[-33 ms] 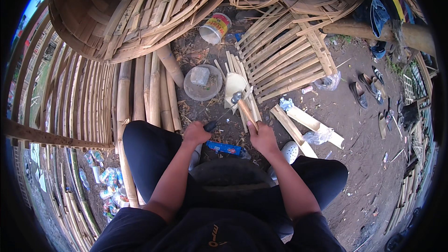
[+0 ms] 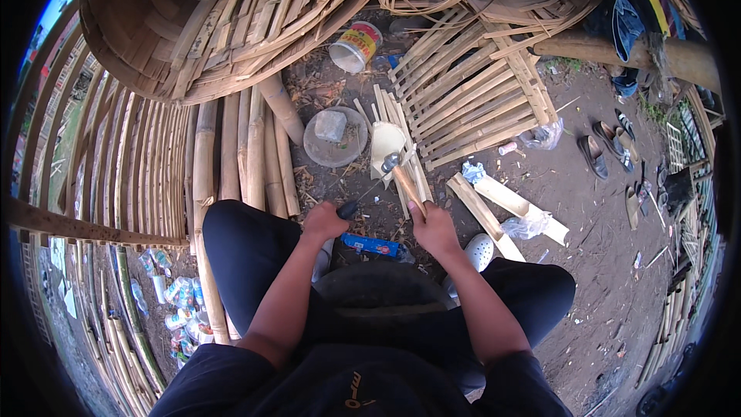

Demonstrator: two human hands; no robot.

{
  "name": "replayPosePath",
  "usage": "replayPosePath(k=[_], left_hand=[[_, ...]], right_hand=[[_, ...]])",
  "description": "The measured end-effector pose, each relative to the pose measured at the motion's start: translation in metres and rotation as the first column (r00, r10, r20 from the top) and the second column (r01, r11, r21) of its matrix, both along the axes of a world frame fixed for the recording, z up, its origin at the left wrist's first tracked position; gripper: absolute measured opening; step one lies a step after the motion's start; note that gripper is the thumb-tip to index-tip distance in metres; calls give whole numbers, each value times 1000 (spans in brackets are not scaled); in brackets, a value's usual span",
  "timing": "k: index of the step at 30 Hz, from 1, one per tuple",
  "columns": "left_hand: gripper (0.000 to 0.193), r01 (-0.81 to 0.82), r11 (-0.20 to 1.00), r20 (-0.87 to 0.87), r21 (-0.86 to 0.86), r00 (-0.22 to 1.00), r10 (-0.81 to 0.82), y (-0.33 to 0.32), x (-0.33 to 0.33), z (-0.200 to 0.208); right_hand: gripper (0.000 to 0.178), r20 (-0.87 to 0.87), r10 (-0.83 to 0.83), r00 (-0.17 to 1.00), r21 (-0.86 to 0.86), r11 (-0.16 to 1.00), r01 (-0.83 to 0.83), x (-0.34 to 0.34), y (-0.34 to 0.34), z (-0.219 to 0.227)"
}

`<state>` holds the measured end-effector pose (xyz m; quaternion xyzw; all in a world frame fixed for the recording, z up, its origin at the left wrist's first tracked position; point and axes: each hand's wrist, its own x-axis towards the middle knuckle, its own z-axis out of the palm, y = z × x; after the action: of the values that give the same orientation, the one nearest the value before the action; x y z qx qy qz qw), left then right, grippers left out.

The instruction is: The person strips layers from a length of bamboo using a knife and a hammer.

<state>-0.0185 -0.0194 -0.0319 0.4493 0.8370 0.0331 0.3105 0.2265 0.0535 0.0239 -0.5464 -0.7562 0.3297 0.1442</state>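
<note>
My right hand (image 2: 434, 229) is closed round the wooden handle of a hammer (image 2: 406, 182). The hammer's metal head lies over the lower edge of a cream-coloured curved piece (image 2: 387, 139), which rests on split bamboo strips (image 2: 421, 177). In my left hand (image 2: 324, 222) is a black-handled tool (image 2: 349, 209). A thin shaft seems to run from it toward the hammer head, too fine to make out its kind. On the ground between my feet lies a blue packet (image 2: 370, 245), just below both hands.
A slatted bamboo panel (image 2: 471, 100) lies ahead, beneath large woven baskets (image 2: 231, 23). Bamboo poles (image 2: 255, 154) stand at the left. A round slab (image 2: 336, 150) bears a grey block (image 2: 331, 126). Split bamboo (image 2: 521, 205) and shoes (image 2: 594, 156) are at the right.
</note>
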Motion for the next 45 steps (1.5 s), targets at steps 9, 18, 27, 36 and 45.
replayPosePath(k=[9, 18, 27, 36, 45], left_hand=[[39, -96, 995, -20, 32, 995, 97, 4, 13, 11], [38, -106, 994, 9, -5, 994, 106, 6, 21, 26], [39, -125, 991, -7, 42, 992, 126, 7, 22, 19], [44, -124, 992, 16, -6, 992, 124, 10, 26, 22], [42, -194, 980, 77, 52, 979, 190, 5, 23, 9]], right_hand=[[45, 68, 44, 997, 28, 999, -46, 5, -8, -26], [46, 68, 41, 997, 28, 999, -43, 2, -12, -23], [40, 24, 51, 998, 59, 997, -52, 6, -15, -46], [37, 81, 23, 996, 127, 991, -33, 6, -31, -73], [43, -37, 18, 999, 135, 991, -13, -6, -35, -69]])
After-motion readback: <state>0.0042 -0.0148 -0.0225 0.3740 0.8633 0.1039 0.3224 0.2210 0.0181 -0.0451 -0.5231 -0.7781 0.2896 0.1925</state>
